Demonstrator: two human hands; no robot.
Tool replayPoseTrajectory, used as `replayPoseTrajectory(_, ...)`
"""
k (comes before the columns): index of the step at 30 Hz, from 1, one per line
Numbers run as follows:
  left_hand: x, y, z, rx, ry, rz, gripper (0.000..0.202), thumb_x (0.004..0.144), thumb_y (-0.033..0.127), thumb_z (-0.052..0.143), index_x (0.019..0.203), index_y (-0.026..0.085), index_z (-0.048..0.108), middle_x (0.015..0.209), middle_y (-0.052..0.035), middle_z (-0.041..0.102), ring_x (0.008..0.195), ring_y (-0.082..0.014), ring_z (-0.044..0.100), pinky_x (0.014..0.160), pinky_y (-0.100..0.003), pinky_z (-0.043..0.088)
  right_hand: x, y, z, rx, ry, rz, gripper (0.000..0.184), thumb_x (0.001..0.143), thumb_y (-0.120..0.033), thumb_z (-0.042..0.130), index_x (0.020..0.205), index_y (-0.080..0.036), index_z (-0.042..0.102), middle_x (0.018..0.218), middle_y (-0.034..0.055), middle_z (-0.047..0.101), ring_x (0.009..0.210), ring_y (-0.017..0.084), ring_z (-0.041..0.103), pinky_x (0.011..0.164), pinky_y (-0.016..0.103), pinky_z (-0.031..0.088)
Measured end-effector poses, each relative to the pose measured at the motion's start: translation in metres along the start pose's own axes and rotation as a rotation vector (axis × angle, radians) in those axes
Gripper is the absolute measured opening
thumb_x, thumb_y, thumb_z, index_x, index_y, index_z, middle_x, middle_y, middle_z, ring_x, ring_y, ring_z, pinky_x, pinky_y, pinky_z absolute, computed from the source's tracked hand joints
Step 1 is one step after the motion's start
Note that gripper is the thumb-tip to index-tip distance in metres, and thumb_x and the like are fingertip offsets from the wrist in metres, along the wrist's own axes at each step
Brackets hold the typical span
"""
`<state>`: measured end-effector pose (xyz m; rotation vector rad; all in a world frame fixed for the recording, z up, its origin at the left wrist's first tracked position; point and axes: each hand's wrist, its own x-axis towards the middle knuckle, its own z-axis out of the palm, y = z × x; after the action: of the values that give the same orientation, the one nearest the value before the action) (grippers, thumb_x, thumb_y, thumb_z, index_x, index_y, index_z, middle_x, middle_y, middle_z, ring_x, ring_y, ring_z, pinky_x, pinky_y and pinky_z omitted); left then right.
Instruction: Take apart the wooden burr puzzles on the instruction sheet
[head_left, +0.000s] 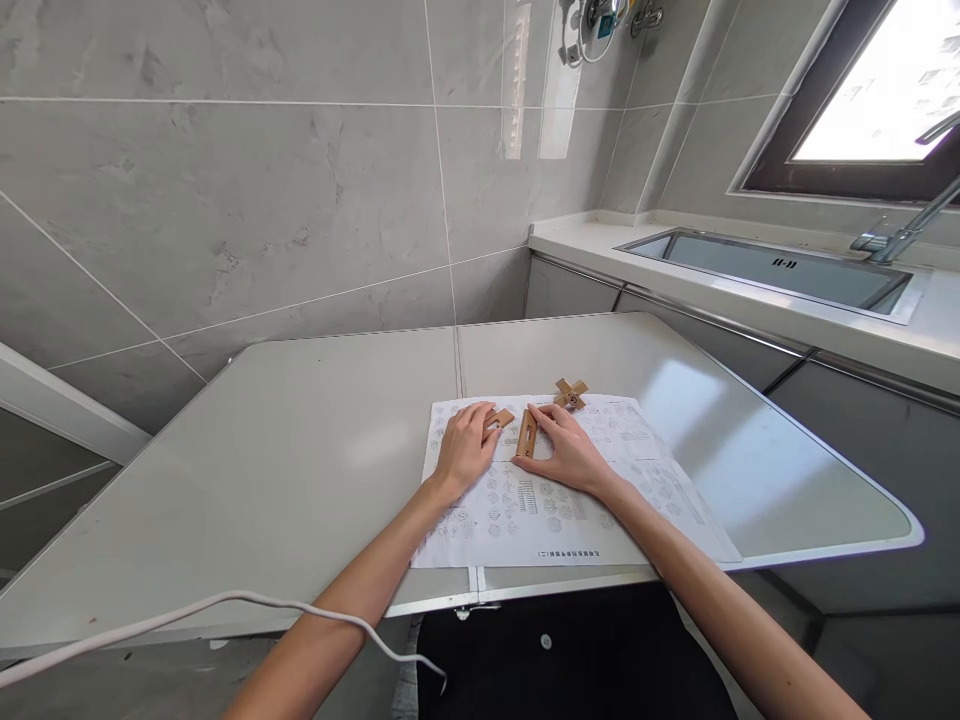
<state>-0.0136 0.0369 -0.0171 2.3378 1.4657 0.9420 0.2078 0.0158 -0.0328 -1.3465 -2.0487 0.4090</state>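
Between the thumb and fingers of my right hand (pixel 561 447) is a flat wooden puzzle piece (pixel 527 434) with a slot in it, held by its two ends just above the paper. A second, notched wooden puzzle piece (pixel 504 418) is pinched in my left hand (pixel 466 447); part of it is hidden by the fingers. Beyond my right hand, a cross-shaped wooden puzzle assembly (pixel 571 393) rests at the far edge of the printed sheet (pixel 559 530). Small diagrams cover this sheet, which lies under both hands.
The white folding table (pixel 337 450) has a seam down its middle. A white cable (pixel 247 597) crosses over my left forearm at the near edge. To the right are a counter with a sink (pixel 780 265) and a faucet (pixel 892 245). A tiled wall (pixel 300 200) stands behind.
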Motion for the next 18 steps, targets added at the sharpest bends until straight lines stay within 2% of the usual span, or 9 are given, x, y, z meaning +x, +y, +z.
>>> replayPoseTrajectory(12,-0.0019,0.0100,-0.0024,-0.074,-0.045,0.043,0.027,0.102,0.037,0.059,0.125,0.025,0.064,0.127,-0.0085,0.066,0.122,-0.0276,0.061,0.106,-0.045,0.051,0.0003,-0.0017,0.0007,-0.073,0.033,-0.019,0.078,0.082,-0.062,0.076,0.148,-0.029,0.053,0.129,0.0123,0.059,0.120,0.037,0.059,0.102,0.053,0.053)
replayPoseTrajectory(18,-0.0028,0.0088,-0.0003,-0.031,-0.112,0.079,0.028,0.099,0.035,0.061,0.126,0.026,0.066,0.140,-0.0086,0.062,0.136,-0.0303,0.052,0.115,-0.050,0.044,0.0012,-0.0015,0.0012,-0.089,0.051,-0.014,0.074,0.082,-0.063,0.075,0.146,-0.030,0.054,0.127,0.0128,0.059,0.118,0.038,0.060,0.100,0.054,0.053)
